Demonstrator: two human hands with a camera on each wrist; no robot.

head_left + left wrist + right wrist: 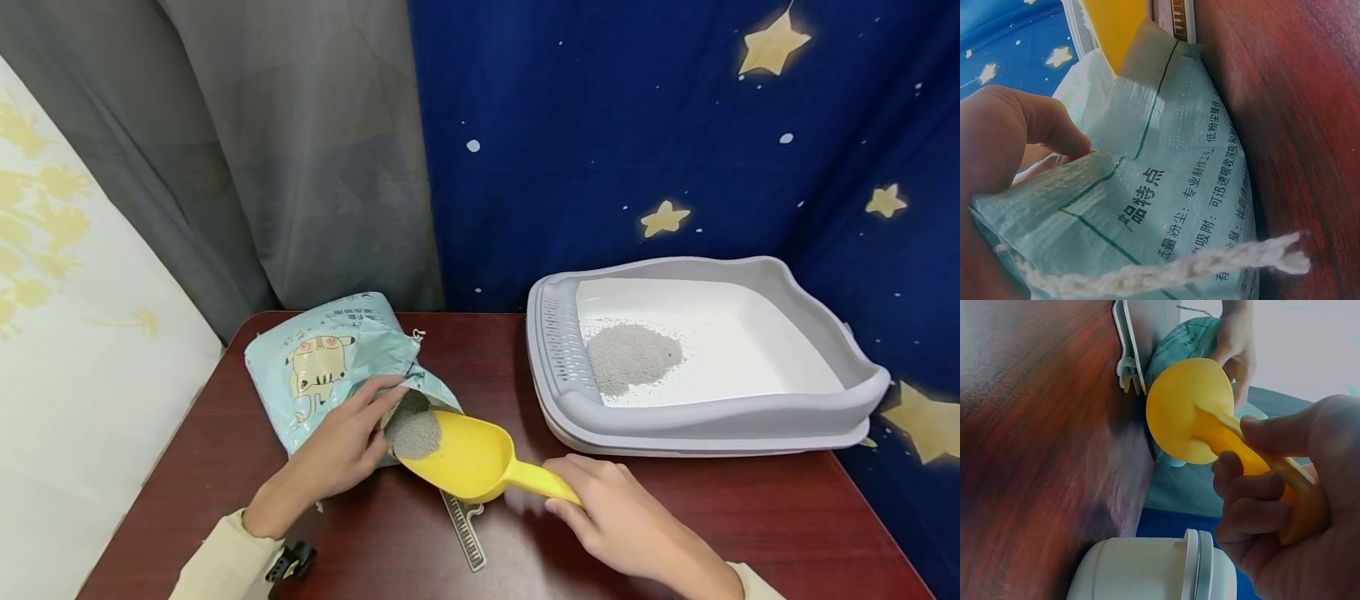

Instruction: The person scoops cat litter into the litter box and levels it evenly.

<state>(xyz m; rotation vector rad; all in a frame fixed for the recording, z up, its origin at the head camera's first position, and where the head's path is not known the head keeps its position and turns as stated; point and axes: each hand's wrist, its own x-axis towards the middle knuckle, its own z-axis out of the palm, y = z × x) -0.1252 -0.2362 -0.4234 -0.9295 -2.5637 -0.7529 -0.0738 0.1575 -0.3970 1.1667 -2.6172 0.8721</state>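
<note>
On the left of the table lies a light blue bag of cat litter (pixel 322 358) with a printed cat, its mouth facing right. My left hand (pixel 341 450) pinches the edge of the bag's mouth; a braided white cord (pixel 1147 275) hangs there in the left wrist view. My right hand (pixel 622 517) grips the handle of a yellow scoop (pixel 480 454), fingers wrapped round it in the right wrist view. The scoop's front end is at the bag's opening, with grey litter (pixel 416 433) at its tip. How deep it reaches inside is partly hidden.
A grey-rimmed litter box (pixel 750 425) stands at the table's right, with a heap of grey litter (pixel 630 354) at its left end. Beneath the scoop lies a flat, dark-patterned piece with a pale edge (pixel 467 533). Curtains (pixel 525 167) hang behind the table.
</note>
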